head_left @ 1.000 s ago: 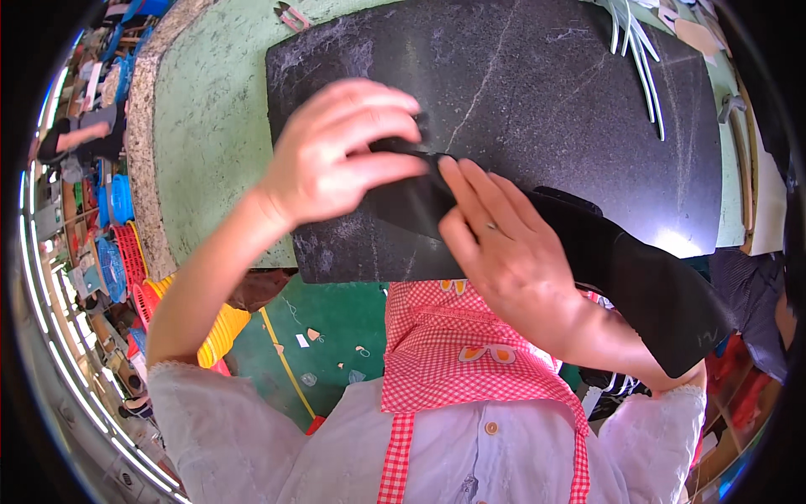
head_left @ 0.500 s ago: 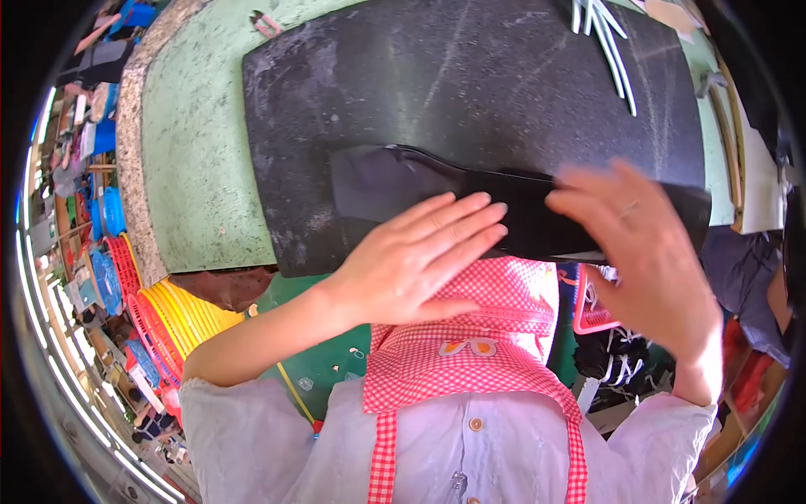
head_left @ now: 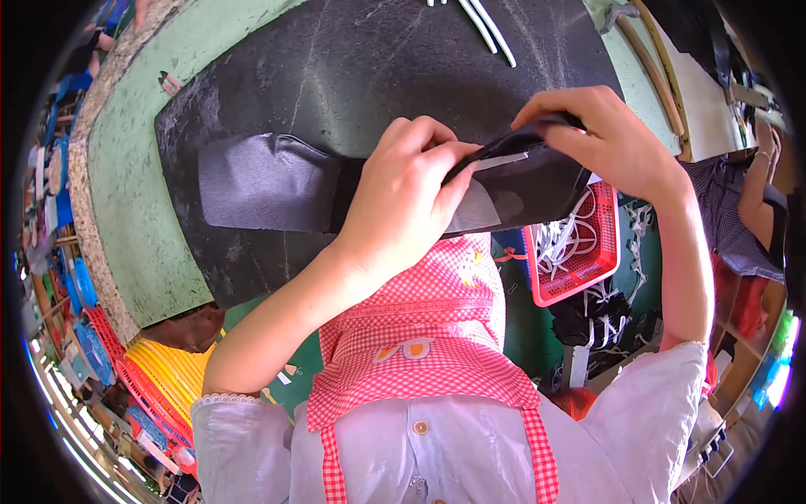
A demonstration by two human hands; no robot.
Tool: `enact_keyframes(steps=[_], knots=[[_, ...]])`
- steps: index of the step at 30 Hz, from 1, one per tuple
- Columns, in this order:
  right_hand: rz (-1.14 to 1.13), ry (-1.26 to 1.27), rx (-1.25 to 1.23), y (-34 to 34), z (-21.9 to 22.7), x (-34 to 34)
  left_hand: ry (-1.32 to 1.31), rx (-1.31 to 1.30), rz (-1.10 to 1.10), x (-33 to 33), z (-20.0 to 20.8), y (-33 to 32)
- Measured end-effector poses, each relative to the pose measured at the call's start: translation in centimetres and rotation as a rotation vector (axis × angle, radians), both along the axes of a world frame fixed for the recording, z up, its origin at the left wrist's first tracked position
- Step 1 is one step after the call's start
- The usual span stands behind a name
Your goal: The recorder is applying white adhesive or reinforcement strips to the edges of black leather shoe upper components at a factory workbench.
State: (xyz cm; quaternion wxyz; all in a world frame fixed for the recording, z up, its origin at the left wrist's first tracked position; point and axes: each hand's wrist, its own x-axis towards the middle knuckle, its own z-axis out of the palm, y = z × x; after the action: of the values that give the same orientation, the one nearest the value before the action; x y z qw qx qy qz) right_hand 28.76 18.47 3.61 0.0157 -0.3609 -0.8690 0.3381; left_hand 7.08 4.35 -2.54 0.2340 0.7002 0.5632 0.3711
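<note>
A long black sheet piece (head_left: 269, 185), like thin leather or fabric, lies along the near edge of a dark work mat (head_left: 353, 76). Its left part rests flat, with a raised fold along the far edge. My left hand (head_left: 411, 181) pinches the piece's edge near its middle, fingers and thumb closed. To the right, my right hand (head_left: 604, 139) grips the lifted right end between thumb and fingers. Between the hands the layer is raised and folded over, showing a pale strip and a light grey patch beneath.
Pale thin strips (head_left: 487, 29) lie at the mat's far side, and pink-handled pliers (head_left: 170, 82) at its far left. A red basket (head_left: 604, 244) with white cords sits below the table's right. Yellow stacked baskets (head_left: 168, 378) stand at lower left. Another person's arm (head_left: 760, 172) shows at right.
My left hand has gone from lying flat on the black piece to pinching its edge. My right hand has taken hold of the right end and lifted it. The view has shifted right.
</note>
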Motion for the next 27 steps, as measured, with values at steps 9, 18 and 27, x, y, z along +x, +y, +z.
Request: enact_keyframes(steps=[9,18,27], knots=[[0.138,0.216,0.120,-0.2,-3.7,1.7,0.094,-0.045,-0.036,0.2,0.8,-0.1],[0.272,0.150,0.650,-2.7,-5.1,5.5,0.625,0.052,-0.206,1.7,1.8,-2.1],[0.166,0.015,0.464,-8.6,-5.2,6.1,0.615,-0.116,-0.251,-0.6,3.9,-6.5]])
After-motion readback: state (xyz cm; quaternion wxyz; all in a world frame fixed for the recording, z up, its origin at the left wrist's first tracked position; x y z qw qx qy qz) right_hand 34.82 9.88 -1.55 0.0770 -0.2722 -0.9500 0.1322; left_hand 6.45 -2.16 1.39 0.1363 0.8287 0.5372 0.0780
